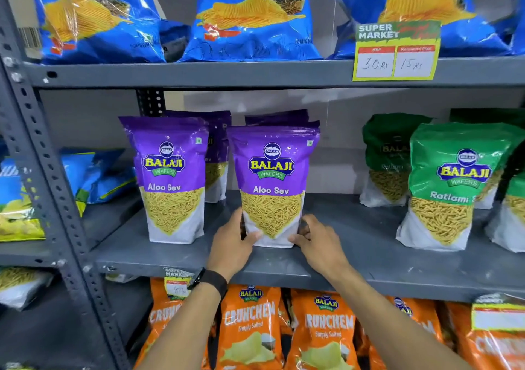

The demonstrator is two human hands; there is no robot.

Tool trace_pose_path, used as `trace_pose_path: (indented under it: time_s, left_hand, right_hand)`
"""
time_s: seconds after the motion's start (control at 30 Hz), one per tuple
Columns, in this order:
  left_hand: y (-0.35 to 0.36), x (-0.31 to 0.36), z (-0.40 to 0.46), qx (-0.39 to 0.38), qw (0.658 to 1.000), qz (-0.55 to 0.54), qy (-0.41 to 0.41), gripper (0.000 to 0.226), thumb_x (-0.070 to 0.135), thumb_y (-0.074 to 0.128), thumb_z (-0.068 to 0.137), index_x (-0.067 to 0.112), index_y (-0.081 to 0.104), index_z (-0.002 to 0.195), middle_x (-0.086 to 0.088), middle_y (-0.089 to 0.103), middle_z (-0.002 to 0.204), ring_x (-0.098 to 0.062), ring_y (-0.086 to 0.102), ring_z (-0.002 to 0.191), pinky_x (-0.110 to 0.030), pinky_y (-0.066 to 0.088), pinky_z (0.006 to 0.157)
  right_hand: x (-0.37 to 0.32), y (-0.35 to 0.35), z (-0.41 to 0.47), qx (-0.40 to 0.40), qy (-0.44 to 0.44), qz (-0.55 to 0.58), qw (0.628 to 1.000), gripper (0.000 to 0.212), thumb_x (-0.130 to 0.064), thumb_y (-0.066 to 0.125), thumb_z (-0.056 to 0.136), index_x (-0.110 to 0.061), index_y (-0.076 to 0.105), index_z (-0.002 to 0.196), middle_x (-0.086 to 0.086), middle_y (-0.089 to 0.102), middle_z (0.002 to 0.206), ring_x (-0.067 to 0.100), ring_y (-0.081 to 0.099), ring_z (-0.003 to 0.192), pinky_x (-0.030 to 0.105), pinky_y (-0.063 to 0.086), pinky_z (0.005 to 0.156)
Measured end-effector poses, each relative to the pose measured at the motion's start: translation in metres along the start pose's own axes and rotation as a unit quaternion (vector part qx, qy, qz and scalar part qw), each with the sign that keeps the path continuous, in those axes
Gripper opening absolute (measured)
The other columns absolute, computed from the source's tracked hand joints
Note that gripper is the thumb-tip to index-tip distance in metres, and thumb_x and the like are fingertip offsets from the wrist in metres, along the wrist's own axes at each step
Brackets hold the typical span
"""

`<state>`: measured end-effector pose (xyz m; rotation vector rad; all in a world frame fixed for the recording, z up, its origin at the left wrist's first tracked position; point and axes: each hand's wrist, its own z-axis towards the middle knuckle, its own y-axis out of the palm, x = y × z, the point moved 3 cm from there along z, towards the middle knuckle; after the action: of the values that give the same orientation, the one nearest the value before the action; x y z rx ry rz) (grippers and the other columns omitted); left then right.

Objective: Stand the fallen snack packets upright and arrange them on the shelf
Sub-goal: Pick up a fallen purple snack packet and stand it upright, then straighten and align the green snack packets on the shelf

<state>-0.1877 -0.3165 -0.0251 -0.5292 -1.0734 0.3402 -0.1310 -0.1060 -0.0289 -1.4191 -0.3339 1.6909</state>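
A purple Aloo Sev packet (272, 182) stands upright near the front of the grey middle shelf (369, 256). My left hand (231, 246) grips its lower left corner and my right hand (318, 241) grips its lower right corner. A second purple Aloo Sev packet (170, 176) stands upright to its left, untouched. More purple packets (217, 148) stand behind the two, mostly hidden. Green Ratlami Sev packets (451, 184) stand upright on the right of the same shelf.
Blue Crunchem Masala Masti bags (252, 17) fill the upper shelf, with a yellow price tag (396, 52) on its edge. Orange Crunchem Simply Salted bags (250, 327) line the shelf below. A perforated grey upright (42, 153) stands left, with blue and yellow bags (17, 199) beyond it.
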Motion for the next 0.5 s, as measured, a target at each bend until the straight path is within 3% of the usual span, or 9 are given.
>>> trace_pose_path:
  time_s: [0.13,0.27,0.37,0.5]
  left_hand:
    - [0.000,0.002,-0.001,-0.013,1.000,0.006,-0.011,0.054,0.032,0.074,0.094,0.033,0.051,0.143,0.007,0.074,0.135,-0.021,0.070,0.122,-0.036,0.055,0.099]
    - [-0.001,0.004,-0.007,-0.003,0.999,-0.012,-0.041,0.084,0.021,0.064,0.087,0.044,0.030,0.161,0.008,0.072,0.139,-0.020,0.070,0.120,-0.041,0.057,0.104]
    - [0.004,0.007,-0.019,0.071,0.994,-0.073,-0.048,0.088,0.016,0.057,0.082,0.042,0.032,0.162,0.003,0.071,0.142,-0.021,0.070,0.127,-0.049,0.056,0.110]
    - [0.036,0.055,-0.055,0.198,0.975,-0.091,-0.034,0.073,-0.009,0.060,0.083,0.018,0.055,0.150,-0.008,0.065,0.147,-0.031,0.060,0.136,-0.052,0.047,0.117]
  right_hand:
    - [-0.003,-0.004,-0.002,0.000,0.005,0.006,1.000,0.027,-0.036,0.075,0.087,-0.023,0.061,0.106,-0.008,0.071,0.094,0.022,0.070,0.092,0.039,0.057,0.081]
    - [0.005,-0.026,-0.014,-0.017,-0.017,0.023,0.999,0.052,-0.036,0.075,0.089,-0.020,0.059,0.135,-0.001,0.070,0.127,0.021,0.065,0.120,0.036,0.052,0.100]
    - [0.034,-0.069,-0.032,0.012,-0.056,-0.023,0.998,0.062,-0.034,0.073,0.091,-0.017,0.053,0.147,0.002,0.061,0.144,0.020,0.055,0.135,0.033,0.042,0.112]
    - [0.094,-0.142,-0.055,0.088,-0.066,-0.040,0.993,0.053,-0.025,0.075,0.090,-0.015,0.059,0.141,0.004,0.064,0.139,0.022,0.059,0.129,0.035,0.045,0.111]
